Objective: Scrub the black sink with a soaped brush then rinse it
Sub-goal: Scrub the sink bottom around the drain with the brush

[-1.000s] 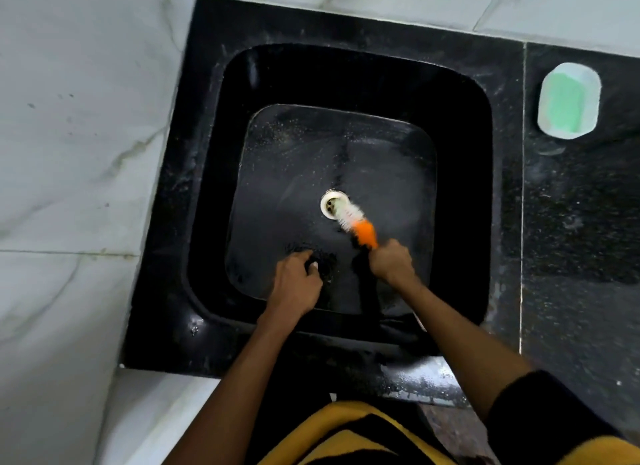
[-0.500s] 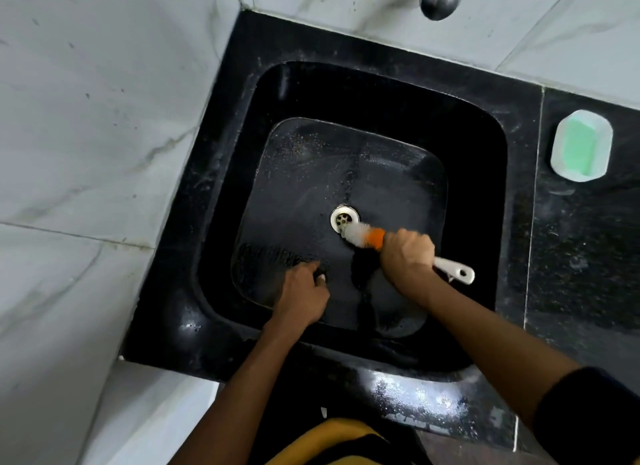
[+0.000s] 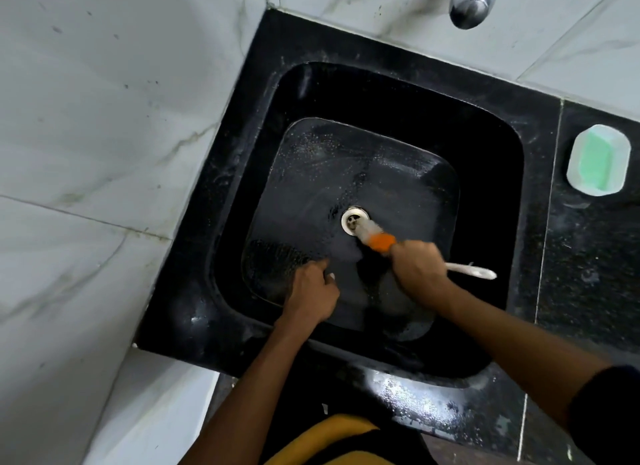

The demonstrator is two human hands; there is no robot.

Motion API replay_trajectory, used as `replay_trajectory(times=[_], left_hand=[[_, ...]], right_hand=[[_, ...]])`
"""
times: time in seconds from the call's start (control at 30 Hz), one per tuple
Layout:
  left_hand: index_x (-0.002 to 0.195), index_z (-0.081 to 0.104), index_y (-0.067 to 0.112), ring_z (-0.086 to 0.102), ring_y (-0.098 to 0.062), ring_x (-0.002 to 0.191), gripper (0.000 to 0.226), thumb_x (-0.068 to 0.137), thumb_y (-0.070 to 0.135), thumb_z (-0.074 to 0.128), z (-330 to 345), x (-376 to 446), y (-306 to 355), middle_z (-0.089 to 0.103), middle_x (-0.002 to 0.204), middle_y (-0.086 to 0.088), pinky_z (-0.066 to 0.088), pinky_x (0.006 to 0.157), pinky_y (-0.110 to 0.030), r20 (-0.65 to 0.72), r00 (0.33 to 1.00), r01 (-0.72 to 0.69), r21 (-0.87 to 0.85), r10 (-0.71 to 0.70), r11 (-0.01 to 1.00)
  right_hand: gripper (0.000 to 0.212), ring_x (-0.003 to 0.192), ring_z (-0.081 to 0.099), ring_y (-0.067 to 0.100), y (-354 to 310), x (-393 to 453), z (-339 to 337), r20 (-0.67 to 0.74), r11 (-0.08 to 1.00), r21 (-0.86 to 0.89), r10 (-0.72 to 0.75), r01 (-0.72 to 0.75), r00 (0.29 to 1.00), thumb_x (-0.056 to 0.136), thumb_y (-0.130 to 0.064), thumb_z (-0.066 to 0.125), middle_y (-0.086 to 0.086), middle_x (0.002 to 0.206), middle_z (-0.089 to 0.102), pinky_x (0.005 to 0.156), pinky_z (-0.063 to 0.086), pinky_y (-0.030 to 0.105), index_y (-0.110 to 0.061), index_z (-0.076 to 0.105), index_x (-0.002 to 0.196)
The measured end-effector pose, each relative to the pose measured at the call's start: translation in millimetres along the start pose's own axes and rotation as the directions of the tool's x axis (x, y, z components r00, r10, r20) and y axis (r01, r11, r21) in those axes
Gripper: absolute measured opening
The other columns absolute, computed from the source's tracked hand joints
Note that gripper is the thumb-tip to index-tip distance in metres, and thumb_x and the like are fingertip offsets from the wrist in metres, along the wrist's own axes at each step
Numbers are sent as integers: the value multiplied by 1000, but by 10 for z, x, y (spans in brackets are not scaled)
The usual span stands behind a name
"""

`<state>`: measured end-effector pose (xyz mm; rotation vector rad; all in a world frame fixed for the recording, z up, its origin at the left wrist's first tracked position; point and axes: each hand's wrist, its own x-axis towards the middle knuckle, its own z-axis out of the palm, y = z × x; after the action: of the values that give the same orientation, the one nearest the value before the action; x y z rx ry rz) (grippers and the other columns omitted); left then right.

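Note:
The black square sink point(image 3: 491, 146) sits in a black counter, its wet floor speckled with suds. A white drain ring point(image 3: 354, 221) lies at its middle. My right hand point(image 3: 417, 265) grips a brush with an orange collar point(image 3: 381, 242). The brush's white bristles touch the drain's right edge, and its white handle point(image 3: 474, 272) sticks out to the right. My left hand point(image 3: 311, 290) rests on the sink floor near the front, fingers loosely curled, with nothing visible in it.
A chrome tap spout point(image 3: 471, 0) hangs over the back rim. A green soap bar in a white dish point(image 3: 597, 160) sits on the counter at right. White marble tiles wall in the left and back. The sink's front rim point(image 3: 415, 399) is wet.
The brush has swung from pointing away from me to lying sideways, bristles still at the drain, handle now out to the right. My view has shifted so the tap shows. My left hand has hardly moved.

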<state>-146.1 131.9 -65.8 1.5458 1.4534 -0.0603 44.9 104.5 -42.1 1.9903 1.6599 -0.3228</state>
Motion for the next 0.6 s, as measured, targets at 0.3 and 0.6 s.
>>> replay_trajectory(times=[0.3,0.6], left_hand=[[113,68,10,64,-35,106,30,86,13,55,15,-11,21,69,115,-17,53,90,-38,26,1000,8,-10,-8,1000],[134,58,7,55,-31,125,42,94,19,54,-11,-14,17,59,136,-16,44,107,-34,37,998,44,-35,-42,998]], right_hand=[[31,98,64,23,-639,401,-426,-81,964,-120,-249,239,965,99,-12,36,4,110,65,67,41,30,-16,63,114],[24,100,65,19,612,221,-20,51,981,-193,0,9,999,96,-26,42,0,108,66,77,49,28,-20,63,108]])
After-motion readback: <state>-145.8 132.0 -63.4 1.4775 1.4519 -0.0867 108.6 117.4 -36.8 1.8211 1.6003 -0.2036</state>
